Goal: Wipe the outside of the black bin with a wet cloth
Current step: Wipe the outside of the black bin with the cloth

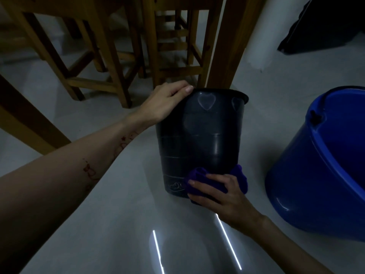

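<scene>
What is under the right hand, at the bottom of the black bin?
A purple cloth, pressed by the right hand against the black bin low on its wall. The wall behind the cloth is covered.

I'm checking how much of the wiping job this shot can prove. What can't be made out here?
Head view only:
- Far side of the black bin: hidden by its own body.
- Whether the purple cloth is wet: too dim to tell.
- Bin wall under the cloth: covered by the right hand.
- Blue bucket: cut off by the right edge; contents unseen.
- Left hand fingertips: curled over the rim.
</scene>
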`<act>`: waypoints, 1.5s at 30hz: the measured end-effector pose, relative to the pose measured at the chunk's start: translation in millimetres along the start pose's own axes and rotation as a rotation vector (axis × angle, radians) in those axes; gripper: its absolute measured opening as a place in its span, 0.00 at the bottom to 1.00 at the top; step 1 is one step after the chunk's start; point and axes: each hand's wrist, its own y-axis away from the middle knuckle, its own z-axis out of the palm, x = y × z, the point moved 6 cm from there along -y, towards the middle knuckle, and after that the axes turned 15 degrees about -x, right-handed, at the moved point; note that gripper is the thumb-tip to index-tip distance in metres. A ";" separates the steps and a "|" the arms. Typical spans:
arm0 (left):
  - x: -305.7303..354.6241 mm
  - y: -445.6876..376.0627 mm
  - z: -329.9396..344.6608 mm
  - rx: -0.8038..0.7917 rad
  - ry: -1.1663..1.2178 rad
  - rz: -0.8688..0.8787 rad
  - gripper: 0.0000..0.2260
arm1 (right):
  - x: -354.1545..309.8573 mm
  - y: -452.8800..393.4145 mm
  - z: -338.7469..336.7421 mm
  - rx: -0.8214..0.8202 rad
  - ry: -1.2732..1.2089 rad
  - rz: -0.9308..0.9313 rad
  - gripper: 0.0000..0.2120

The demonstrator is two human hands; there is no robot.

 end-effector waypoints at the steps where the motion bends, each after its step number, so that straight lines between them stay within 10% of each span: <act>1: 4.2 -0.5 1.2 0.002 0.034 0.034 0.11 | 3.7 -2.9 -7.9 0.022 -0.010 0.021 0.22; 7: 18.4 -13.5 9.8 -0.082 0.036 0.085 0.11 | 105.4 -36.2 -60.6 0.355 -0.096 0.435 0.19; 28: 9.7 -20.3 10.5 -0.088 0.228 0.028 0.11 | -13.4 1.2 2.9 -0.030 0.061 -0.171 0.08; 37: 14.7 -25.9 14.8 -0.086 0.191 0.026 0.14 | 122.3 -54.8 -71.7 0.328 -0.022 0.522 0.18; 45: 15.2 -24.0 12.4 -0.056 0.208 0.007 0.11 | 47.3 -67.1 -31.5 0.177 0.043 0.179 0.13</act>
